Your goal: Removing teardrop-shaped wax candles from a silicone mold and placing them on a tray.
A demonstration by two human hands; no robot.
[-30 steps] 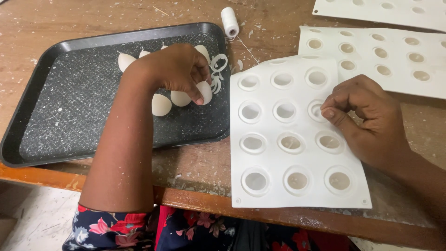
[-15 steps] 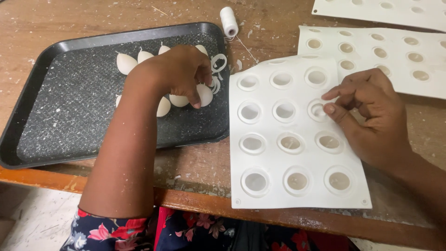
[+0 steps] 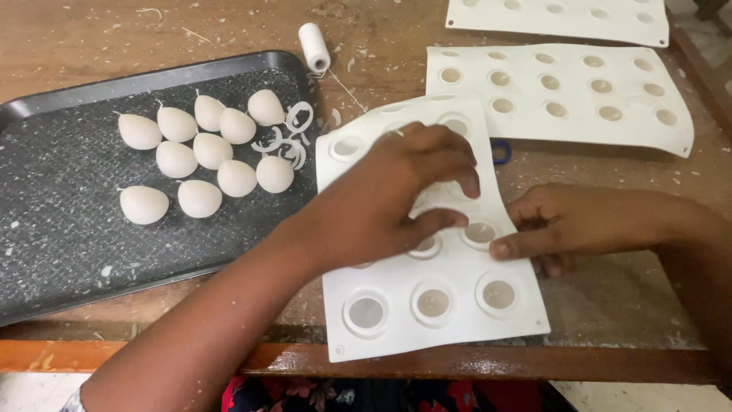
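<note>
My left hand (image 3: 396, 198) presses fingertips into the white mould (image 3: 435, 305) (nothing grasped) while my right hand (image 3: 587, 225) pins its edge flat.

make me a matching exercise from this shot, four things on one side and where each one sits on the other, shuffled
Things:
1. egg-shaped white pieces
2. spool of white thread
3. left hand
4. right hand

Places:
A. at the right edge of the near white mould
B. on the wooden table, just past the tray's far right corner
C. spread over the middle of the near white mould
D. in the dark tray

Pairs: 1-D, 2-B, 3-C, 4-A
</note>
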